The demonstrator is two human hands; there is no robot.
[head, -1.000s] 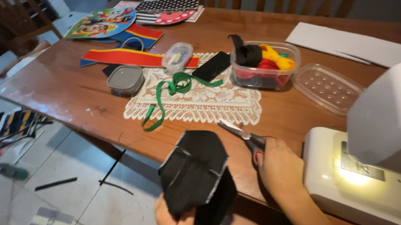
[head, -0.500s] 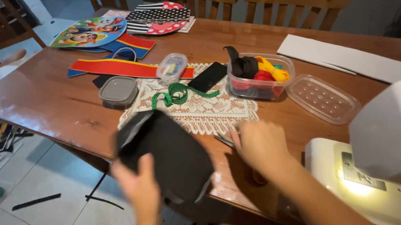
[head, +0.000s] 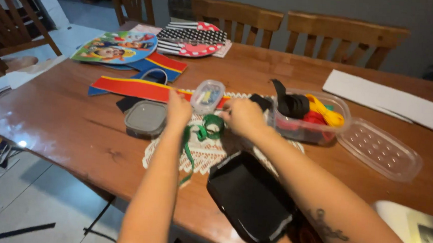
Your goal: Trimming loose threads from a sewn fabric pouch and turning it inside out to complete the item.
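Observation:
Both my arms reach forward over the wooden table (head: 64,126). My left hand (head: 178,111) rests by a small clear lidded tub (head: 207,95), above a coiled green ribbon (head: 211,128). My right hand (head: 242,117) is just right of the ribbon, knuckles up and fingers curled under. The ribbon lies on a white lace doily (head: 214,154), with its tail running down under my left wrist. Both hands hide their fingertips, so I cannot see whether they grip anything. A black fabric piece (head: 249,197) lies flat near the table's front edge, under my right forearm.
A grey lidded box (head: 145,117) sits left of my left hand. Right of my right hand is a clear box of ribbons (head: 312,117), with its lid (head: 379,148) beside it. A white sewing machine (head: 417,232) is at bottom right. Coloured fabrics (head: 132,87) and chairs (head: 344,36) lie beyond.
The black fabric has left my left hand and now lies on the table. The scissors are out of my right hand. Both hands have moved forward to the green ribbon.

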